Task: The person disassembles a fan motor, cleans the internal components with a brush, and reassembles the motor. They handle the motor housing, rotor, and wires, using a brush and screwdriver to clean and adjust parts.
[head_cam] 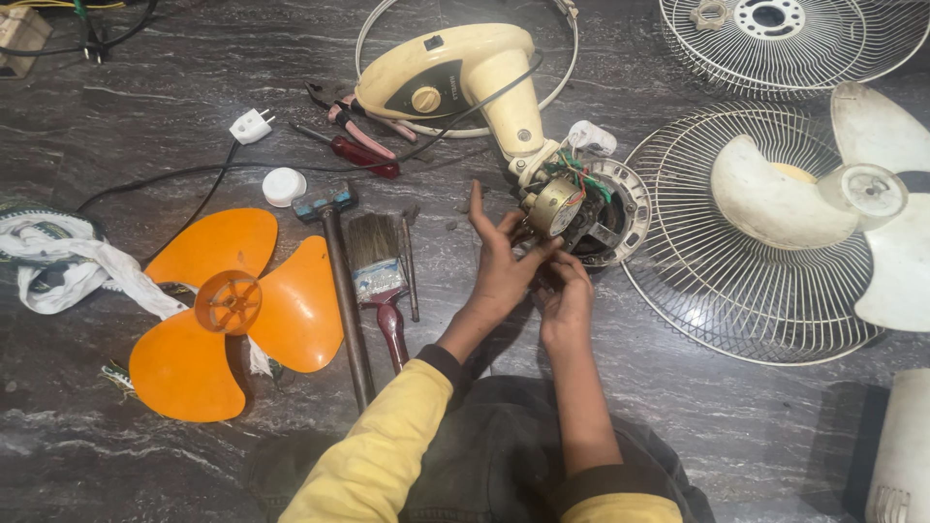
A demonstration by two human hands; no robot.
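Both hands worked at the exposed fan motor (572, 208), which lay on the dark marbled floor (678, 426) just right of the frame's centre, joined to the cream fan body (455, 77) that stretched toward the upper middle. The left hand (499, 266) pressed against the motor's left side with its thumb and fingers spread open around the brass-coloured part; whether it actually gripped anything could not be told. The right hand (565, 295) was curled in just below the motor, fingers bent at its underside, and what they pinched was hidden. The two hands lay close together, touching or nearly so.

Coloured wires (579, 169) bunched at the top of the motor. To the right lay a wire grille (736, 300) with a white blade (823, 208) on it, and a second grille (804, 44) sat at the upper right.

Left of the hands, a paintbrush (376, 266) and a hammer (339, 271) lay side by side, with an orange blade (232, 310) at the lower left beside a white rag (73, 266). A red-handled screwdriver (354, 152) and pliers (354, 121) rested near the fan body, with a white plug (252, 126) and a white cap (284, 186) further left.
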